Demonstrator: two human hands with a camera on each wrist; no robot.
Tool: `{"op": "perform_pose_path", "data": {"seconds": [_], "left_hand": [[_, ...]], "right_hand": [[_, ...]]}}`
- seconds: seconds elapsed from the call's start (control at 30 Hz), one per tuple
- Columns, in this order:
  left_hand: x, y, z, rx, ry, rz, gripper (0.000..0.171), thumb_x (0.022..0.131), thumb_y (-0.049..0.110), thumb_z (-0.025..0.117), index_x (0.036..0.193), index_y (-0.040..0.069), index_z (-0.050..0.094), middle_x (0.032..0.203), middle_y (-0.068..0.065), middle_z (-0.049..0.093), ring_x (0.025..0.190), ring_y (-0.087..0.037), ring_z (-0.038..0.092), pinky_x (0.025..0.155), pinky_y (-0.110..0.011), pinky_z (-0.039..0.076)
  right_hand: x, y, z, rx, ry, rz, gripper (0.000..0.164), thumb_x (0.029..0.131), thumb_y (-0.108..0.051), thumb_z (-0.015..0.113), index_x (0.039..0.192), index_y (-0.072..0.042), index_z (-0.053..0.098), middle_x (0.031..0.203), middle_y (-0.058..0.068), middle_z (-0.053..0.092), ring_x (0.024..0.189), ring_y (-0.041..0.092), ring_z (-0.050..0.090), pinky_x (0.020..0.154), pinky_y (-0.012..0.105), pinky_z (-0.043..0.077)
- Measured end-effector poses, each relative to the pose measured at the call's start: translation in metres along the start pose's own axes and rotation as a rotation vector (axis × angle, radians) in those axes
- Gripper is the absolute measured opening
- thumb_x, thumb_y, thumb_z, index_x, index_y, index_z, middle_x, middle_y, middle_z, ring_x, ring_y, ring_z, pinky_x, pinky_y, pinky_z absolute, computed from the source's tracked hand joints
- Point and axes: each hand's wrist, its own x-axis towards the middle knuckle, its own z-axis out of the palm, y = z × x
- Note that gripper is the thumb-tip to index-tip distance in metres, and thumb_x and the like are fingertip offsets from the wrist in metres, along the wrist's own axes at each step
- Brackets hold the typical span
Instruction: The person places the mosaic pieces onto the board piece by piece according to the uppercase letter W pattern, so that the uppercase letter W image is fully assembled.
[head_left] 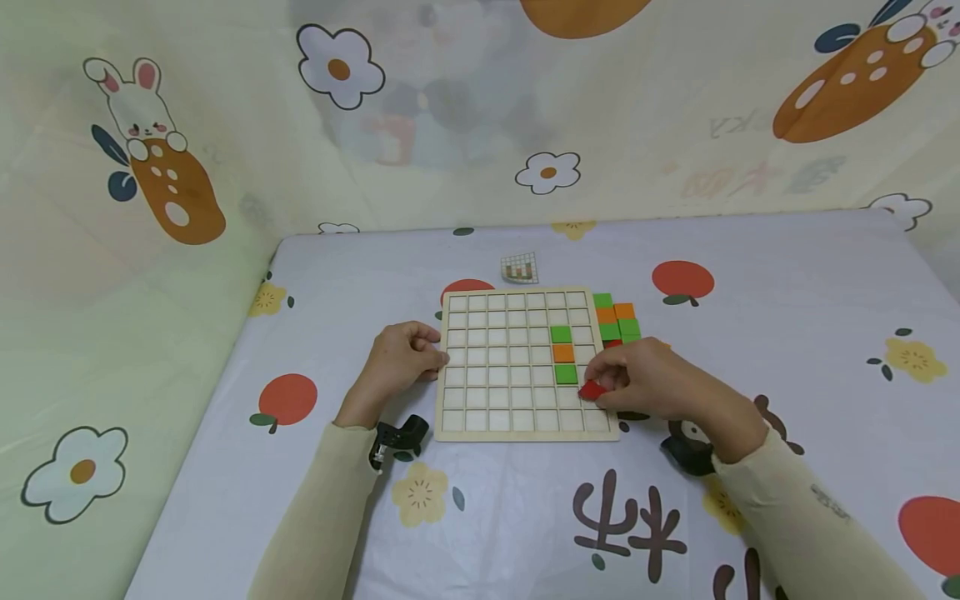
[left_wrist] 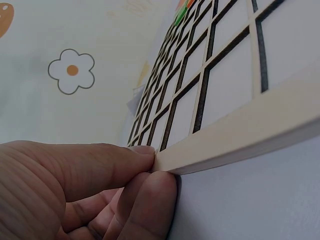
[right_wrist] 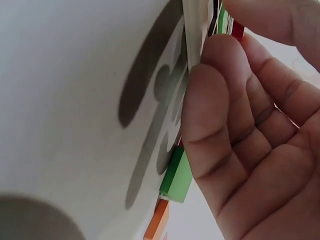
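Clearly, a red tile [head_left: 592, 390] was pinched by the tips of the right hand's [head_left: 652, 379] thumb and fingers [head_left: 609, 360]. It was held at a tilt near the board's [head_left: 525, 436] right side, just below and to the right of the lower green tile [head_left: 566, 374]. Whether the board was touched by it could not be told. The board's left edge was gripped by the left hand [head_left: 397, 358], between thumb and fingers. An orange tile [head_left: 563, 354] was set between that green tile and an upper green tile [head_left: 560, 334]. More colored tiles [head_left: 626, 327] were laid on the worktop [head_left: 510, 517], beside the board, partly hidden by the right hand.
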Motion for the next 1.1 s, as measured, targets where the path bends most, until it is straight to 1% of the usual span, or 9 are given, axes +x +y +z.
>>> {"op": "perform_pose_path", "data": {"seconds": [0.13,0.23,0.43,0.63,0.77,0.97,1.1], "left_hand": [[0.0,0.0,0.0,-0.007,0.0,-0.003,0.029,0.09,0.001,0.079,0.116,-0.003,0.068,0.087,-0.009,0.068,0.066,-0.013,0.068,0.061,-0.023,0.06],[0.0,0.0,0.0,-0.011,0.0,-0.01,0.029,0.089,0.002,0.079,0.116,-0.003,0.068,0.087,-0.009,0.068,0.066,-0.013,0.068,0.061,-0.023,0.06],[0.0,0.0,0.0,-0.008,0.0,-0.013,0.03,0.089,0.001,0.08,0.116,-0.003,0.068,0.087,-0.009,0.068,0.066,-0.013,0.068,0.061,-0.022,0.06],[0.001,0.0,0.0,-0.004,0.002,-0.016,0.03,0.089,0.002,0.08,0.117,-0.002,0.068,0.087,-0.009,0.068,0.067,-0.013,0.068,0.061,-0.023,0.06],[0.001,0.0,0.0,-0.012,0.0,-0.016,0.03,0.089,0.001,0.08,0.116,-0.003,0.068,0.087,-0.009,0.068,0.067,-0.013,0.068,0.061,-0.023,0.06],[0.0,0.001,0.0,-0.014,-0.001,-0.021,0.03,0.089,0.001,0.08,0.116,-0.003,0.068,0.087,-0.009,0.068,0.066,-0.013,0.068,0.061,-0.023,0.06],[0.0,0.001,0.0,-0.011,0.001,-0.025,0.03,0.089,0.002,0.08,0.116,-0.002,0.068,0.087,-0.009,0.068,0.067,-0.014,0.068,0.061,-0.023,0.06]], "right_hand": [[0.003,-0.003,0.0,-0.018,-0.008,-0.069,0.019,0.084,-0.009,0.085,0.102,-0.011,0.078,0.074,-0.006,0.06,0.07,0.013,0.055,0.058,0.023,0.047],[0.006,-0.005,0.0,-0.015,-0.026,-0.098,0.019,0.084,-0.007,0.083,0.101,-0.011,0.078,0.074,-0.006,0.06,0.071,0.013,0.055,0.058,0.023,0.049],[0.012,-0.01,0.002,-0.016,-0.076,-0.101,0.019,0.084,-0.003,0.081,0.101,-0.012,0.078,0.073,-0.006,0.06,0.07,0.014,0.056,0.058,0.024,0.049],[0.017,-0.013,0.001,-0.061,-0.099,-0.107,0.021,0.083,-0.003,0.08,0.1,-0.014,0.078,0.074,-0.006,0.06,0.071,0.013,0.056,0.059,0.025,0.049],[0.02,-0.016,0.0,-0.071,-0.122,-0.101,0.021,0.083,-0.003,0.08,0.1,-0.016,0.078,0.073,-0.006,0.06,0.07,0.012,0.056,0.06,0.025,0.049],[0.024,-0.017,0.0,-0.087,-0.147,-0.127,0.021,0.084,-0.003,0.082,0.101,-0.015,0.079,0.072,-0.006,0.06,0.069,0.012,0.055,0.06,0.025,0.049],[0.025,-0.019,-0.001,-0.117,-0.159,-0.124,0.021,0.084,-0.003,0.081,0.101,-0.016,0.079,0.071,-0.006,0.058,0.068,0.011,0.054,0.059,0.025,0.046]]}}
